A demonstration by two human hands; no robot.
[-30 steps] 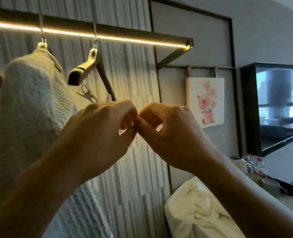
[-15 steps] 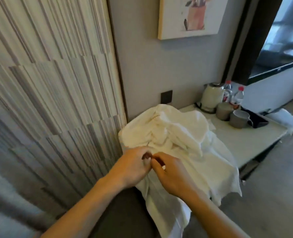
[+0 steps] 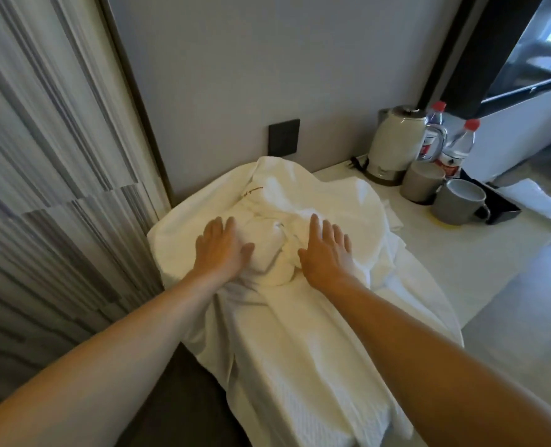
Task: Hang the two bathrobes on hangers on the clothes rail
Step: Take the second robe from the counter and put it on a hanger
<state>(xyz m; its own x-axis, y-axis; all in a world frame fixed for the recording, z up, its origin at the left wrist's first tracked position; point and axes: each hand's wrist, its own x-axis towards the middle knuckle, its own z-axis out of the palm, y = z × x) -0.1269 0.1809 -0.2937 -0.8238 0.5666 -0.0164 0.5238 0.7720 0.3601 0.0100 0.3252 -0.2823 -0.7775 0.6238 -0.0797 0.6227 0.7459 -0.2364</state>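
Note:
A white bathrobe (image 3: 300, 317) lies crumpled on the left end of a white counter (image 3: 461, 253), its lower part hanging over the front edge. My left hand (image 3: 221, 248) rests flat on the bunched cloth with fingers spread. My right hand (image 3: 327, 250) lies flat on it a little to the right, fingers also apart. A rolled fold of robe sits between the two hands. Neither hand grips the cloth. The clothes rail, the hangers and the other bathrobe are out of view.
A white kettle (image 3: 396, 140), two water bottles (image 3: 458, 146) and two grey mugs (image 3: 461, 201) stand at the counter's back right beside a black tray (image 3: 500, 208). A striped panel (image 3: 42, 156) fills the left. A dark wall socket (image 3: 284, 137) is behind the robe.
My view dropped from the lit rail, with a hung robe and an empty hanger, to the counter. My hands, pinched together before, came down, separated and now lie flat on the second robe.

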